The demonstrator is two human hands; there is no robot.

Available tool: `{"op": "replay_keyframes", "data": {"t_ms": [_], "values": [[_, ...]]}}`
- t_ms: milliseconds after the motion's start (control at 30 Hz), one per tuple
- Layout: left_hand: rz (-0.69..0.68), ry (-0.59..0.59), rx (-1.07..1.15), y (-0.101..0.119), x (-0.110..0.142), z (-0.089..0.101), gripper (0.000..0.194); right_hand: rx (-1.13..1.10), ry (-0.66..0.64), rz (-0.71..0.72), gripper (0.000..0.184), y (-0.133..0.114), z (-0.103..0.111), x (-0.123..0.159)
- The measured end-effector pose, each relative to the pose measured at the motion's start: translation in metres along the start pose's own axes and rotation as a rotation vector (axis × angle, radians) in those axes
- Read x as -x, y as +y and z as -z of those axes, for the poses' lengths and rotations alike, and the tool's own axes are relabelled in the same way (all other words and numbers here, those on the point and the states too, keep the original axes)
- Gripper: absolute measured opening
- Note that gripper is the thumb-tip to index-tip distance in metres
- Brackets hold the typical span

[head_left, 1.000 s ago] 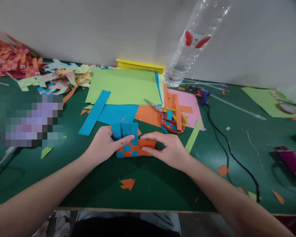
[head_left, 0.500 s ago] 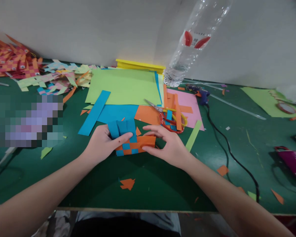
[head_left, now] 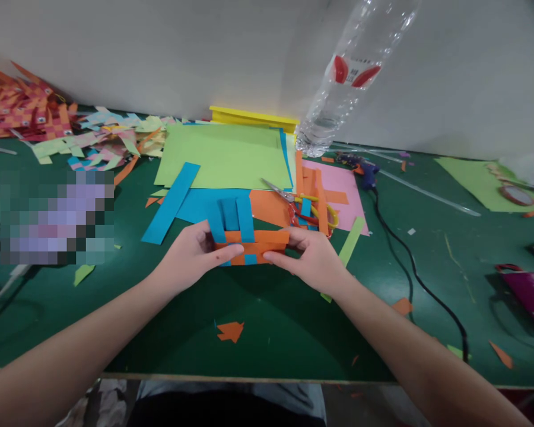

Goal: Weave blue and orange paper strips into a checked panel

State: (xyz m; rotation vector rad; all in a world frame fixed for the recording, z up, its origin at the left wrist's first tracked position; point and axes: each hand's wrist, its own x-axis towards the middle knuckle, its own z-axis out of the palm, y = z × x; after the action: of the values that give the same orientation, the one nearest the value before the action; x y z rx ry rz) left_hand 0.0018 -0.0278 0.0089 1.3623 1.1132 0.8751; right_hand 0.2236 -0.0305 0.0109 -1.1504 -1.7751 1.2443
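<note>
A woven piece of orange and blue paper strips (head_left: pixel 254 244) is held up between my two hands over the green table. My left hand (head_left: pixel 191 252) pinches its left end, thumb across the front and fingers behind. On the right end, my right hand (head_left: pixel 309 258) has its thumb on the front, with the other fingers partly hidden behind the paper. Blue strip ends (head_left: pixel 230 214) stand up from the weave, and an orange strip runs across below them. Scissors (head_left: pixel 293 198) with red and yellow handles lie just beyond, among orange strips.
Green paper sheets (head_left: pixel 222 155) lie stacked at the back, a blue strip (head_left: pixel 171 203) beside them. A plastic bottle (head_left: pixel 338 95) stands against the wall. At right are a glue gun (head_left: pixel 365 172) with a black cord and a purple pack (head_left: pixel 527 296). Woven orange pieces (head_left: pixel 24 107) are heaped far left.
The blue strips, folded down before, now stand up, and an orange strip crosses in front of them. My right hand has closed on the right end. The weave has moved slightly up and right.
</note>
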Motion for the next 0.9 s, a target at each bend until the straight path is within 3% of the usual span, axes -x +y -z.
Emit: {"op": "replay_keyframes", "data": {"t_ms": [167, 300, 900], "values": [[0.039, -0.108, 0.031, -0.0019, -0.0016, -0.0021, 0.034, 0.067, 0.072, 0.030, 0.027, -0.0020, 0.0000, 0.0004], [0.044, -0.131, 0.041, -0.0033, -0.0018, -0.0017, 0.039, 0.061, 0.092, -0.036, 0.029, -0.0039, -0.0005, 0.0010], [0.030, -0.129, -0.059, -0.0076, -0.0020, 0.0022, 0.031, 0.038, 0.059, -0.076, 0.029, -0.0029, 0.0024, 0.0002]]}}
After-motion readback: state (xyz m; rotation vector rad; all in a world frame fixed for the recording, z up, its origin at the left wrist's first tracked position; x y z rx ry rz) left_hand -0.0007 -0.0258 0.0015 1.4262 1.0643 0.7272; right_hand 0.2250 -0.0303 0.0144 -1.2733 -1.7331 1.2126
